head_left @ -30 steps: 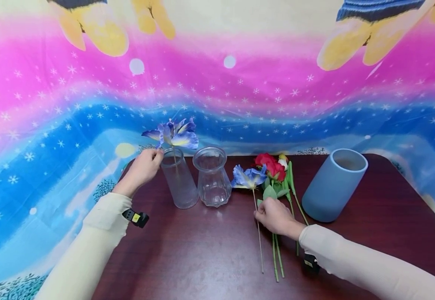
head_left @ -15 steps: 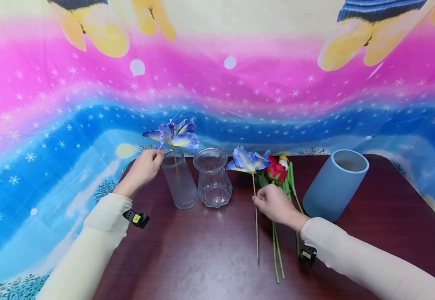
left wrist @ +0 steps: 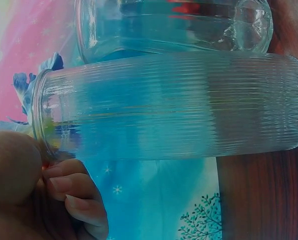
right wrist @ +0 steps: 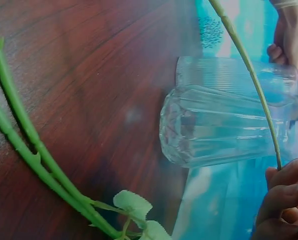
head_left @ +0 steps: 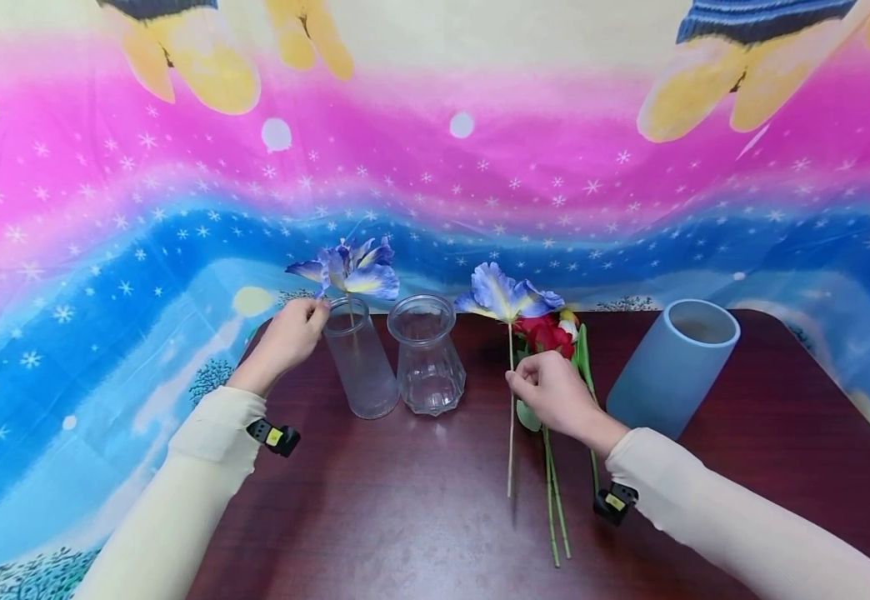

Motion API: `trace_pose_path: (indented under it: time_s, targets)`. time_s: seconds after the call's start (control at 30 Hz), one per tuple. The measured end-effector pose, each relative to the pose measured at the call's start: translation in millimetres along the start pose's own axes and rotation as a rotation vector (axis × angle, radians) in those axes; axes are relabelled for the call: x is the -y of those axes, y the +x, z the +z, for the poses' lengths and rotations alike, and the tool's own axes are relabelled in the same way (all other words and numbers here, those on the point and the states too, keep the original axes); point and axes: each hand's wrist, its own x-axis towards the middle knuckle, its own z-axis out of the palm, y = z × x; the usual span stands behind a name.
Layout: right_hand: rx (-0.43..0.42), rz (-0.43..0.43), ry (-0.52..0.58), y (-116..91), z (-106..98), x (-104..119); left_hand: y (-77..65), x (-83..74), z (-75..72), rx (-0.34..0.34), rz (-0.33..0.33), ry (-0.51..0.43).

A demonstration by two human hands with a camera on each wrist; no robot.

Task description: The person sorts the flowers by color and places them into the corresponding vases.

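Note:
My left hand pinches the rim of a ribbed clear glass vase between thumb and fingers. A blue-purple iris stands in that vase, its bloom above the mouth. In the left wrist view, curled fingers sit at the vase's rim. My right hand pinches the thin stem of a second blue iris, held upright off the table, bloom up. The right wrist view shows this stem rising from the fingers in front of the glass vases.
A faceted clear glass vase stands just right of the ribbed one. Red roses and other green-stemmed flowers lie behind and under my right hand. A blue-grey vase stands at right on the dark wooden table. A printed cloth hangs behind.
My right hand has lifted the second iris off the table, raising its bloom and stem tip. My left hand and the vases stay in place.

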Motion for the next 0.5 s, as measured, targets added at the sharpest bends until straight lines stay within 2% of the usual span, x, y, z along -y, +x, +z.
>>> trace_pose_path:
  time_s: [0.33,0.5]
  targets:
    - [-0.148,-0.044,0.068,-4,0,10,1.5,1.9,0.1,0.006,0.002,-0.007]
    - [-0.270,-0.113,0.123,-6,0,18,3.1,1.9,1.0,0.007,0.006,-0.008]
